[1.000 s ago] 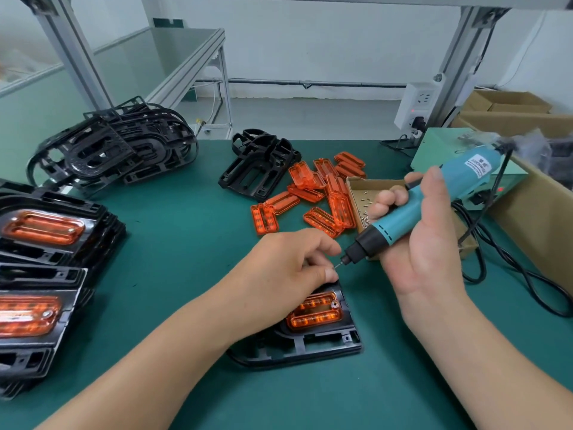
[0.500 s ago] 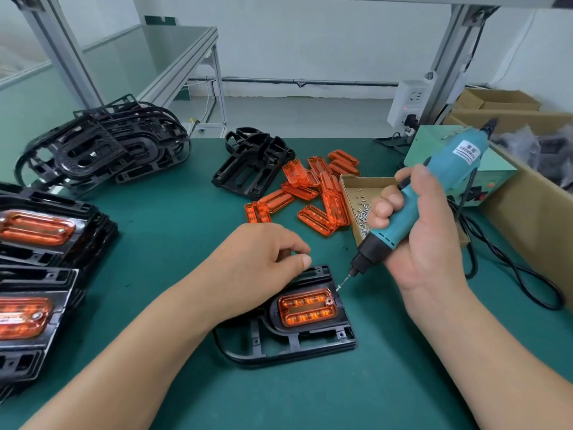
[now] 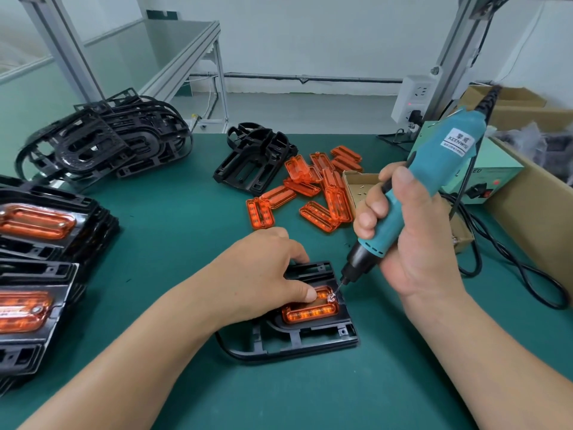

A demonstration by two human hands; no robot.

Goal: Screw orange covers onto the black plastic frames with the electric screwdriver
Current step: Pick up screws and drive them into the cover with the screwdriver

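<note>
Two hands worked at one black frame, which lay flat on the green mat before me. An orange cover sat in it. My left hand pressed its thumb on the cover, fingers bent over the frame's far rim. My right hand was wrapped round the tilted electric screwdriver, bit tip at the cover's right end. Loose covers lay beyond.

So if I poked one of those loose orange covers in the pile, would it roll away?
Probably not: the loose orange covers look flat and boxy, so one would likely slide on the green mat, not roll. They seem thin, see-through plastic, so probably light and fairly stiff. Those leaning on others might slip off.
</note>
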